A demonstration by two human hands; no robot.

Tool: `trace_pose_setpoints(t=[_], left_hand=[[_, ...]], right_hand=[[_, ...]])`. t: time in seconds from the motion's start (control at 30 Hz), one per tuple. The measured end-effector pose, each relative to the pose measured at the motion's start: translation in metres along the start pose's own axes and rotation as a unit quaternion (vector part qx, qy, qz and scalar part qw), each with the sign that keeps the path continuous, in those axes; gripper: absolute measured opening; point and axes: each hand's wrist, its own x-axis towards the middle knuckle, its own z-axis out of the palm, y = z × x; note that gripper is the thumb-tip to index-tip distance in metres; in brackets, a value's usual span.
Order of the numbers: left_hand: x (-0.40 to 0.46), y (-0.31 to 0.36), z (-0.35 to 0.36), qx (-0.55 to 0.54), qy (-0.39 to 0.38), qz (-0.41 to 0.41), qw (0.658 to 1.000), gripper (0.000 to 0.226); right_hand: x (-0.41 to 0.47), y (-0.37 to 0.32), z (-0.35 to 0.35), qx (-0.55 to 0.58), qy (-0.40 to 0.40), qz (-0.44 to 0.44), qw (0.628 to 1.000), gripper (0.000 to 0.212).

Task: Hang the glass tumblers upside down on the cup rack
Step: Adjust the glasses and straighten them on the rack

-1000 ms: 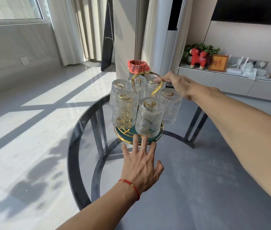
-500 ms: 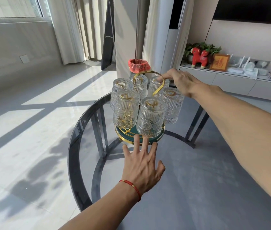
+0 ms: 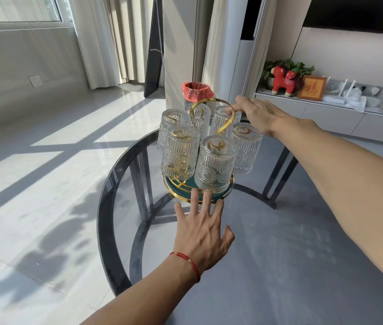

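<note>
A cup rack with a gold loop handle [image 3: 209,102] and a round green, gold-rimmed base [image 3: 223,195] stands on a round glass table [image 3: 106,207]. Several ribbed glass tumblers hang upside down on its gold pegs, among them a front left one [image 3: 178,153], a front right one [image 3: 215,165] and a right one [image 3: 246,148]. My left hand [image 3: 203,228] lies flat on the table with its fingers spread and its fingertips at the base's front rim. My right hand [image 3: 256,113] reaches over the back right tumbler [image 3: 223,118], fingertips at the handle's right side. Its grip is hidden.
The table has a dark rim and dark legs showing through the glass. Behind the rack stands a bin with a red liner [image 3: 196,90]. A low white cabinet [image 3: 326,113] with a red toy horse and a framed picture runs along the right wall.
My right hand has shifted slightly to the right, still at the top of the rack. My left hand and the tumblers have kept their places.
</note>
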Motion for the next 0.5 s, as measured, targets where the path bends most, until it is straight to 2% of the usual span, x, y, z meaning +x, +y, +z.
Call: trace_pose_setpoints(t=[0.3,0.5], left_hand=[[0.0001,-0.0002,0.0010,-0.003,0.007,0.002,1.000,0.064],[0.0000,0.0000,0.0009,-0.002,0.002,0.001,1.000,0.066]], right_hand=[[-0.0006,0.0008,-0.0008,-0.001,0.002,0.002,1.000,0.081],[0.0029,-0.0008,0.0011,0.091,0.008,-0.002,0.996,0.084]])
